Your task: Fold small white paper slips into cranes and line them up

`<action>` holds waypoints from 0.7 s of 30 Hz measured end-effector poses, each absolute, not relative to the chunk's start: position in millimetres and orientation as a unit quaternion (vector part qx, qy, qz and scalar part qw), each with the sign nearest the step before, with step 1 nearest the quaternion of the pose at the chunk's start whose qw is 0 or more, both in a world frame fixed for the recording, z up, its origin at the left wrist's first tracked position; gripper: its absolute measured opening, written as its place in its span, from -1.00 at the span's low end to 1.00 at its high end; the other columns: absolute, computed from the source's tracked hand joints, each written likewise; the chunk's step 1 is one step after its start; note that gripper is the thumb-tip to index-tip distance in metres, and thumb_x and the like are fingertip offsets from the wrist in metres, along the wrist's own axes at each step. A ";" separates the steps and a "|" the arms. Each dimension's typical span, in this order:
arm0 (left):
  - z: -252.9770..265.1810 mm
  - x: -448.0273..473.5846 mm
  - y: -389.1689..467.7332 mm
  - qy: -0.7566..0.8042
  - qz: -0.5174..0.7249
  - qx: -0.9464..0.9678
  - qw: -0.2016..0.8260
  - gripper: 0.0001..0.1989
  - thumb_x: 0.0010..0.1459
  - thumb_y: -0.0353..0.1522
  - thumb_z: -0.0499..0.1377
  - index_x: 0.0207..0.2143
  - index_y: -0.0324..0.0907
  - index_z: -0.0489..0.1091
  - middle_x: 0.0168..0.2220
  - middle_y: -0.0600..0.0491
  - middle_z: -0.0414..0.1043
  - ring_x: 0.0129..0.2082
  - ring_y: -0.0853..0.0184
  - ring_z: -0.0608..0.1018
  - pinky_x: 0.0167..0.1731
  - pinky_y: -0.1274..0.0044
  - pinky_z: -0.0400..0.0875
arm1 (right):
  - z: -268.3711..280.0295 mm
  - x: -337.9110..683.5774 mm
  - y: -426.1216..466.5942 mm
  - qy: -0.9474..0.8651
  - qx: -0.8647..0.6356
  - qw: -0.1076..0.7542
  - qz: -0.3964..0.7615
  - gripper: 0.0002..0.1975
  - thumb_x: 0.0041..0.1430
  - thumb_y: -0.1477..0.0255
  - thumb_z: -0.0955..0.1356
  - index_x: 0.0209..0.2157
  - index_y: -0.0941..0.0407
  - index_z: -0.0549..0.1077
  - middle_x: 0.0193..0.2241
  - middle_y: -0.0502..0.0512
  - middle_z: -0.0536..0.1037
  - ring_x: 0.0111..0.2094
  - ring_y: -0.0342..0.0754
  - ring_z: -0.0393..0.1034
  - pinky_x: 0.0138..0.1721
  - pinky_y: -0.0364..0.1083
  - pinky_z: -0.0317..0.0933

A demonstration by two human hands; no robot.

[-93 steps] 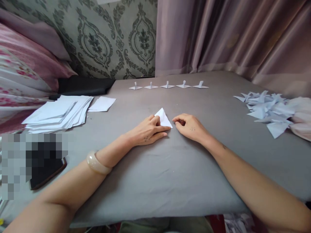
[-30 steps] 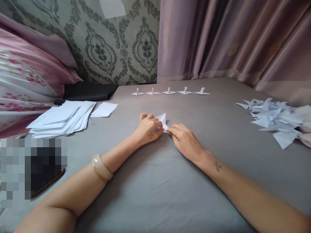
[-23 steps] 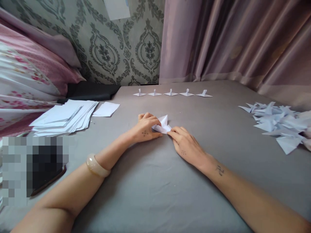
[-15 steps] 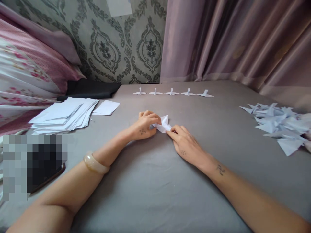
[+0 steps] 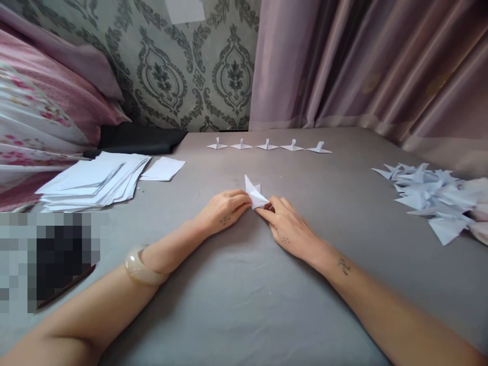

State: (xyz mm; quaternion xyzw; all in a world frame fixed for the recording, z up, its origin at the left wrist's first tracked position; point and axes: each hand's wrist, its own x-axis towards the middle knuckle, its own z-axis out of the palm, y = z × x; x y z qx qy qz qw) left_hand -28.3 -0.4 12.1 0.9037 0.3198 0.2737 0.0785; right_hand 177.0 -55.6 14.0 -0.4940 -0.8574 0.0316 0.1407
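Observation:
Between my hands is a small white origami crane (image 5: 254, 194) of folded paper, one pointed flap standing up at its left. My left hand (image 5: 225, 208) pinches its left edge, the fingertips pressed together low on the paper. From the right, my right hand (image 5: 285, 219) grips the other side with thumb and forefinger. Both hands rest close to the grey cloth surface (image 5: 244, 290). Part of the folded paper is hidden behind the fingers.
Several finished paper cranes (image 5: 267, 145) stand in a row at the back. A heap of folded paper (image 5: 434, 190) lies at the right. At the left are a stack of white sheets (image 5: 91, 180), a smaller paper pile (image 5: 163, 169), black cloth (image 5: 145, 139) and a blurred-out dark object (image 5: 61, 264).
My left hand has shifted from over the paper to its lower left edge. One pointed flap now stands up at the left, where the fingers covered it. My right hand has barely moved.

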 end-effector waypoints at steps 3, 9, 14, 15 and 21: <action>10.8 -28.1 -3.1 0.307 0.263 0.910 0.089 -0.73 0.30 -0.36 -0.03 -0.18 -0.19 0.46 -0.14 -0.04 0.51 -0.17 0.32 0.54 -0.14 0.49 0.44 | 16.3 177.9 -56.7 -0.859 -0.491 0.136 0.039 -0.58 0.22 0.62 0.14 -0.03 0.00 0.44 -0.23 0.15 0.36 -0.23 0.00 0.20 -0.29 -0.07 0.18; 14.7 -29.2 -7.1 0.276 0.210 0.936 0.062 -0.70 0.30 -0.37 -0.04 -0.12 -0.18 0.47 -0.11 -0.04 0.51 -0.11 0.29 0.50 -0.11 0.46 0.42 | 27.2 186.6 -60.6 -0.858 -0.475 0.152 0.123 -0.64 0.26 0.58 0.14 -0.09 0.04 0.46 -0.23 0.14 0.38 -0.19 -0.03 0.25 -0.19 -0.07 0.23; 20.4 -28.2 -11.6 0.273 0.168 0.946 0.038 -0.68 0.31 -0.32 -0.05 -0.17 -0.20 0.49 -0.13 -0.06 0.48 -0.13 0.28 0.49 -0.15 0.46 0.42 | 30.8 202.8 -56.3 -0.848 -0.475 0.171 0.165 -0.68 0.22 0.53 0.20 -0.12 0.00 0.50 -0.15 0.11 0.40 -0.10 -0.04 0.30 -0.08 -0.05 0.23; 21.3 -28.2 -12.2 0.272 0.165 0.947 0.034 -0.67 0.32 -0.30 -0.06 -0.17 -0.20 0.49 -0.14 -0.07 0.48 -0.13 0.28 0.49 -0.17 0.47 0.42 | 31.6 206.3 -55.1 -0.846 -0.478 0.167 0.168 -0.68 0.22 0.52 0.20 -0.12 -0.01 0.51 -0.14 0.11 0.41 -0.10 -0.04 0.31 -0.08 -0.06 0.23; 25.4 -29.8 -12.8 0.265 0.149 0.952 0.040 -0.64 0.33 -0.26 -0.08 -0.14 -0.19 0.48 -0.17 -0.06 0.47 -0.16 0.29 0.48 -0.21 0.49 0.42 | 38.5 219.8 -50.2 -0.833 -0.491 0.154 0.201 -0.69 0.20 0.50 0.21 -0.21 -0.02 0.56 -0.15 0.07 0.47 -0.18 -0.07 0.39 -0.14 -0.08 0.25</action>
